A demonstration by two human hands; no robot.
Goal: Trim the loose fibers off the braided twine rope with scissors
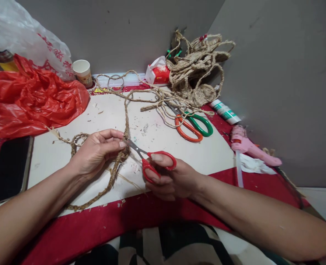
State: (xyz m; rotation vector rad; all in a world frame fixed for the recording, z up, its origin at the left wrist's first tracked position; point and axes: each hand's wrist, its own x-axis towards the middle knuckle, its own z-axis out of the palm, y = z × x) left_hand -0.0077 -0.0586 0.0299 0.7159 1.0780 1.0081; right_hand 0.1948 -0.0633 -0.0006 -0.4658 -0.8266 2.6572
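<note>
My left hand [99,150] pinches a braided straw cord [113,175] between thumb and fingers. From there the cord runs down and curves to the left over the white board [207,154], and a thinner length goes up toward the back. My right hand [167,176] holds small red-handled scissors [144,152], its thumb and fingers through the loops. The blades point left and their tips touch or lie right against the cord beside my left fingertips. Whether they cut into a strand is too small to tell. A loose coil of cord [78,140] lies behind my left wrist.
Larger scissors [194,127] with orange and green handles lie under cord strands. A bundle of braided straw [196,66] stands behind. A pink glue gun [252,145] sits right; a red plastic bag [38,97], paper cup [82,71] and black phone [8,169] are left. Grey walls enclose the table.
</note>
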